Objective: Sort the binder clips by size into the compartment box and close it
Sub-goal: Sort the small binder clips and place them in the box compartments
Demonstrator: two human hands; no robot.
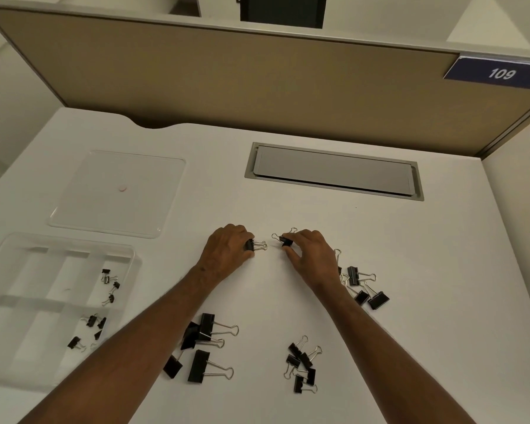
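Note:
At the desk's middle, my left hand (pixel 227 249) pinches a black binder clip (pixel 255 245) and my right hand (pixel 311 255) pinches another black binder clip (pixel 284 240); the two clips face each other a short way apart. The clear compartment box (pixel 22 249) sits at the left with several small clips (pixel 109 284) in its right-hand compartments. Its clear lid (pixel 120 191) lies flat behind it. Large clips (pixel 207 347) lie under my left forearm, mid-size clips (pixel 302 365) between my arms, and more clips (pixel 364 286) right of my right wrist.
A grey cable hatch (pixel 334 171) is set into the white desk (pixel 441 301) behind my hands. A tan partition wall (pixel 227 78) closes the back, with a blue tag reading 109 (pixel 501 73) at its right end.

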